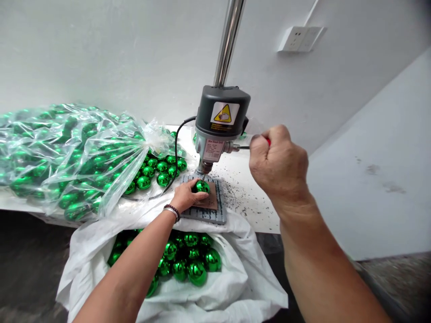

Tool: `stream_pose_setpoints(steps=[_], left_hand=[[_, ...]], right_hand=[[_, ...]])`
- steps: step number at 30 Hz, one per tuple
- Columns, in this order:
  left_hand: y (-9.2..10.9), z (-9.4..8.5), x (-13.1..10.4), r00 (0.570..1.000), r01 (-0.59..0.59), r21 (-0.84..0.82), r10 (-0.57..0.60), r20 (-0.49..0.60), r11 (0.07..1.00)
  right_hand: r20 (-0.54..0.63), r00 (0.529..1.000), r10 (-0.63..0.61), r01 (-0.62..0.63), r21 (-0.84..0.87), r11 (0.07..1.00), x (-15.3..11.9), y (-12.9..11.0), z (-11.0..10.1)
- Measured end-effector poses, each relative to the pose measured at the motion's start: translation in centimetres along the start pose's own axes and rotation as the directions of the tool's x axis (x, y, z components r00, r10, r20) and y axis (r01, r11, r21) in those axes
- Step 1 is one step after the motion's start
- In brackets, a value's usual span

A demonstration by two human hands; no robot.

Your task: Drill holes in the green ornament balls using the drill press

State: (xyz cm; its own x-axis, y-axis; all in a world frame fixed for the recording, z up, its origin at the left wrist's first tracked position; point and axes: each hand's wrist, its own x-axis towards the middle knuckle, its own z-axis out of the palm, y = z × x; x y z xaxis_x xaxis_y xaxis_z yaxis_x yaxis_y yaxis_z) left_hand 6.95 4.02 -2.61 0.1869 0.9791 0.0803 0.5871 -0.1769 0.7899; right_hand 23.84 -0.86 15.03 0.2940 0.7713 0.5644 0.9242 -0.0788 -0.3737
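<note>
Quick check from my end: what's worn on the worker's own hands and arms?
Left hand: ungloved, with a dark beaded bracelet and a pale, silvery band at the wrist. Right hand: ungloved, bare wrist. No sleeves show on either forearm.

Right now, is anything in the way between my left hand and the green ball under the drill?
Nothing visible is. Your left hand holds the green ball directly, above the brown board. The drill chuck is over the ball, not between it and your hand.
</note>
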Motion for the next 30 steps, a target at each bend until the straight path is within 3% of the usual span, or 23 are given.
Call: stream_pose_setpoints(steps=[10,15,20,25,30], left_hand=[[-0.5,0.3,0.3,1.000,0.007,0.067,-0.007,0.001,0.998],[-0.6,0.3,0.3,1.000,-0.004,0.053,0.004,0.001,0.999],[-0.4,0.3,0.2,1.000,0.002,0.033,-0.002,-0.003,0.999],[-0.4,0.3,0.2,1.000,0.015,0.025,-0.015,0.000,1.000],[-0.2,0.2,0.0,1.000,0.012,0.026,-0.012,-0.006,1.000]], right_hand=[[-0.255,0.961,-0.105,0.127,0.070,0.989,-1.6,2.1,3.3],[-0.394,0.901,-0.180,0.224,0.070,0.972,-1.9,2.8,4.7],[-0.547,0.804,-0.234,0.290,0.015,0.957,-2.4,3.1,6.0],[-0.622,0.728,-0.288,0.345,-0.031,0.938,-3.4,3.3,6.8],[-0.649,0.711,-0.270,0.359,0.005,0.933,-4.1,3.4,7.4]])
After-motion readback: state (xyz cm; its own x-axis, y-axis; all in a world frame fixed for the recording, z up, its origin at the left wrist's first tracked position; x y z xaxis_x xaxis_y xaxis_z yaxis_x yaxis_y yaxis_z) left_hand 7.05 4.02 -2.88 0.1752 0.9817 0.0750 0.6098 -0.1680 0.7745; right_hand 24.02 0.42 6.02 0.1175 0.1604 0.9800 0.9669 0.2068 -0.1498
